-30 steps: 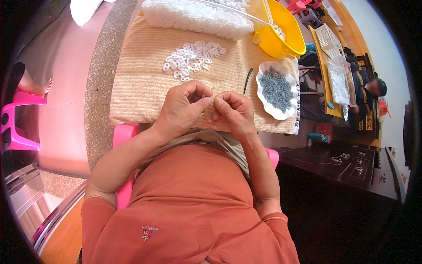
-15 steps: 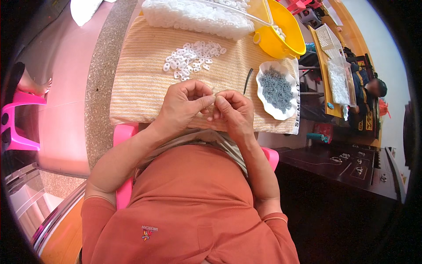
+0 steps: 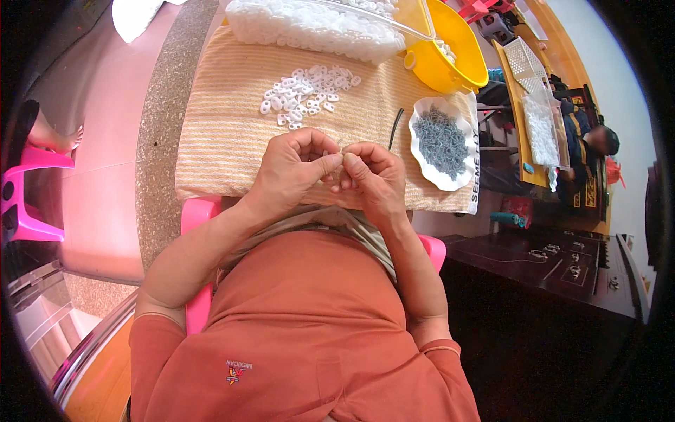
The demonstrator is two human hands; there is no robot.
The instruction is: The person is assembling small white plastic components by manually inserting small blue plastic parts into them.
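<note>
Head view: over the last half-second almost nothing shifts; left hand [image 3: 285, 172] and right hand [image 3: 382, 179] stay tip to tip at centre, fingers [image 3: 320, 137] pinched, so fine handling seems to continue; what they grasp, I cannot tell. Upper centre, smooth, holed white pieces [image 3: 306, 91] lie on striped cloth [image 3: 225, 119]; right, tangled grey bits [image 3: 443, 141] fill a scalloped plate [image 3: 444, 186].

Peering steeply down now, this wide head-worn fisheye looks from just above the near side of the desk [image 3: 225, 133], facing across it; the wearer's shirt [image 3: 302, 302] fills the foreground, the hands [image 3: 285, 176] sit close in at the desk's near edge, and the lens sweeps in floor [image 3: 98, 169] left of the desk, another person [image 3: 578, 141] well to its right
</note>
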